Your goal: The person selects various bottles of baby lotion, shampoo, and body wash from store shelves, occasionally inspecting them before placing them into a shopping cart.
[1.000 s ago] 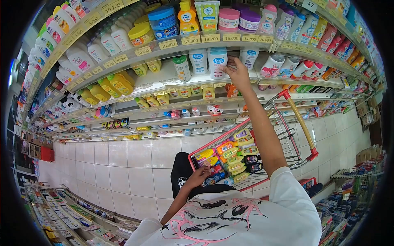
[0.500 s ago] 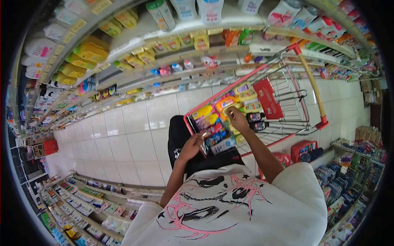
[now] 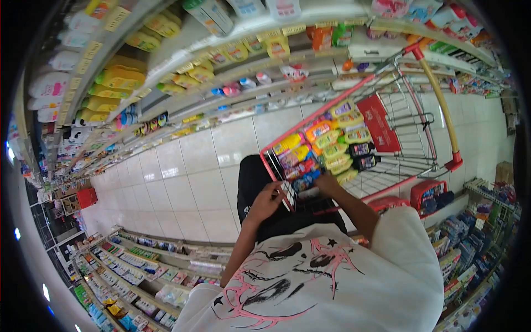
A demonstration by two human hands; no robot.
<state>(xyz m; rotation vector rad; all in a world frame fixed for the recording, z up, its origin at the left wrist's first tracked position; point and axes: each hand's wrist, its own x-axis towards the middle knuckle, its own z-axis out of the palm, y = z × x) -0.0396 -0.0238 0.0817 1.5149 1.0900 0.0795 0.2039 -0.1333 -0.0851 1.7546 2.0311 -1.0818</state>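
A shopping cart (image 3: 338, 103) with a red rim stands in front of me, several bottles and packs lying in rows inside it. My left hand (image 3: 265, 205) is at the cart's near left corner, fingers curled together; whether anything small is between them I cannot make out. Inside the basket, my right hand (image 3: 328, 185) reaches down over the near rows beside a blue pack (image 3: 305, 181). Its fingertips are mostly hidden, so a grip does not show. Yellow-green bottles (image 3: 336, 161) and dark bottles (image 3: 365, 161) lie just beyond it.
Curved-looking shelves (image 3: 182, 55) of bottles run along the far side. Lower shelves (image 3: 138, 265) with small boxed goods stand behind me at left. A red basket (image 3: 427, 198) is on the floor right of the cart. Pale tiles (image 3: 166, 188) cover the aisle.
My right hand has moved from the middle bottles down toward the near blue packs. My left hand stays by the cart corner. The view has shifted, placing the cart farther right.
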